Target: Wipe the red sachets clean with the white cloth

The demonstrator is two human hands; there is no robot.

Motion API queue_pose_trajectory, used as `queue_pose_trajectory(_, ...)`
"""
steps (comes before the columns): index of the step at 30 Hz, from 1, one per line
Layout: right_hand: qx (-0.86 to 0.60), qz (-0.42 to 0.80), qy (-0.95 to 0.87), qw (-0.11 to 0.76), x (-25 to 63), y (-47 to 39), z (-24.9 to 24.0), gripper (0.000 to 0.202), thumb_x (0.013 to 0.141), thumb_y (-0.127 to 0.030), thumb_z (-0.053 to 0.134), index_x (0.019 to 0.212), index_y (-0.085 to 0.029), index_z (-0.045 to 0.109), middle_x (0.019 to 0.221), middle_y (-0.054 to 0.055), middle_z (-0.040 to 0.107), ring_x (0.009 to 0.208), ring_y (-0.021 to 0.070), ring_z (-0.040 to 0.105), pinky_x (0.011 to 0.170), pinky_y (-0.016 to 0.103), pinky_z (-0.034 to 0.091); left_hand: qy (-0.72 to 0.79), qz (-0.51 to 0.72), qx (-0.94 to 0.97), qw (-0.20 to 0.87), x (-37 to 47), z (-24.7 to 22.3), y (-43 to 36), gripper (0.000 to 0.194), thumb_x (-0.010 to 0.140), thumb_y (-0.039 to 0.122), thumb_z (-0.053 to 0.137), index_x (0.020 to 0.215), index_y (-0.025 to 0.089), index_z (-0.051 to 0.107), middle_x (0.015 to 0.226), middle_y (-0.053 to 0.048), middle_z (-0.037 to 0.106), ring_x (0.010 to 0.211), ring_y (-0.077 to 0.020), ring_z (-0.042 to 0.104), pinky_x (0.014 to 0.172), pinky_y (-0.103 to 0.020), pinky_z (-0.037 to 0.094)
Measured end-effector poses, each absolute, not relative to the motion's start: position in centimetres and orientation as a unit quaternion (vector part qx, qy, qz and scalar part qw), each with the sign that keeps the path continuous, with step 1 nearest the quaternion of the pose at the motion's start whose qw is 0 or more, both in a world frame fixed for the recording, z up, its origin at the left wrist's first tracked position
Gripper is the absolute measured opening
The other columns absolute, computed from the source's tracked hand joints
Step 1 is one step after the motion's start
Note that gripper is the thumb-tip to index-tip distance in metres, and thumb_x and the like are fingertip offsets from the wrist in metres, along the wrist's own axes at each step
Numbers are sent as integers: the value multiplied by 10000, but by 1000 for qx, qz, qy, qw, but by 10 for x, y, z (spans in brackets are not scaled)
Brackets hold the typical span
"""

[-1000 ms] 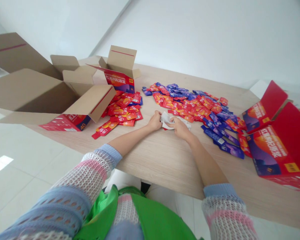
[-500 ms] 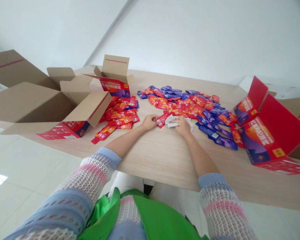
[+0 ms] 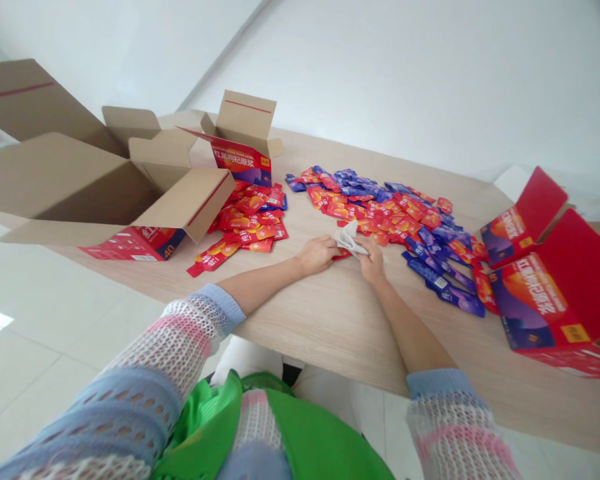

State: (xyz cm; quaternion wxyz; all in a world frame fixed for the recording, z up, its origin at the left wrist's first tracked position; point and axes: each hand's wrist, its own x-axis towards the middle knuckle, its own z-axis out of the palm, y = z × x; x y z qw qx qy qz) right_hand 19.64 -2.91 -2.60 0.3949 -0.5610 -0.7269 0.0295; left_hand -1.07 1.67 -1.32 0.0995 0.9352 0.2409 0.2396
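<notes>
My left hand (image 3: 319,255) is closed on a red sachet (image 3: 341,255) over the table, in front of the mixed pile. Most of that sachet is hidden by my fingers and by a crumpled white tissue (image 3: 349,238). The tissue is pinched in my right hand (image 3: 371,260), up against the sachet and close to my left fingers. Just beyond both hands spreads a pile of red sachets (image 3: 375,217) and purple-blue sachets (image 3: 447,293). To the left of my left hand lies a second heap, mostly red sachets (image 3: 250,235).
A large open carton (image 3: 150,243) stands at the left, with its flaps spread. Behind the left heap is another open carton (image 3: 243,163). Red open boxes (image 3: 535,297) stand on the right. The wooden table (image 3: 300,320) ends just in front of my body; a white wall rises behind.
The tissue has been gathered up from its spread position and brought over the sachet. My hands have come closer together, and the sachet is now mostly covered. The camera view has tilted slightly.
</notes>
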Motion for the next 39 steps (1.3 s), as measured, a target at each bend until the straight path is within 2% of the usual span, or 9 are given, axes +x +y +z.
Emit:
queue_pose_trajectory(4,-539,20,-806,244,184,-26,-23,349,758,-225,547,1069,-204,703,1085,85,553,981,246,473,908,378,371,224,216,949,44,-4,-17,8,236,921,213,490,881,216,722,950,-106,619,1009,-239,504,839,-349,410)
queue_pose_trajectory(7,-566,14,-801,197,186,-21,-20,332,790,-280,573,1093,-259,707,1117,71,540,981,243,455,906,367,352,234,210,948,48,-6,-14,6,219,912,195,504,817,203,701,936,-105,617,1019,-243,492,808,-350,414)
queue_pose_trajectory(13,-684,-31,-703,195,194,-12,-16,343,852,-352,524,1155,-312,677,1072,76,564,963,251,451,832,357,352,234,208,946,79,-5,-6,-7,226,949,209,441,911,214,664,949,-92,601,1051,-233,479,856,-351,390)
queue_pose_trajectory(20,-711,-86,-671,194,195,-20,-20,402,836,-260,529,1219,-334,629,1096,83,575,1005,273,429,814,375,333,249,202,947,27,-18,3,-11,262,953,182,410,849,209,649,933,-90,601,959,-240,488,839,-364,349)
queue_pose_trajectory(27,-705,-101,-676,190,196,-18,-23,436,816,-222,530,1228,-338,616,1100,76,571,1004,273,433,778,369,341,441,315,838,-62,-64,31,34,248,935,204,430,961,251,672,924,-90,599,1033,-279,485,856,-387,323)
queue_pose_trajectory(32,-705,-104,-678,180,195,-18,-23,428,822,-219,534,1229,-323,619,1107,88,573,1017,281,437,774,371,339,605,370,695,-122,-115,37,77,301,939,198,402,910,233,699,885,-106,610,977,-290,477,783,-383,350)
queue_pose_trajectory(36,-715,-105,-673,158,193,-19,-21,434,832,-224,528,1249,-319,606,1125,89,565,1015,273,443,784,363,337,697,333,619,-144,-145,33,92,342,964,248,364,973,228,705,945,-102,645,956,-275,504,762,-365,384)
queue_pose_trajectory(39,-717,-109,-673,146,192,-20,-20,438,832,-227,532,1256,-315,600,1122,81,564,1014,263,448,790,352,337,756,257,593,-101,-153,32,93,332,952,301,394,1006,184,700,965,-126,659,926,-286,561,727,-361,418)
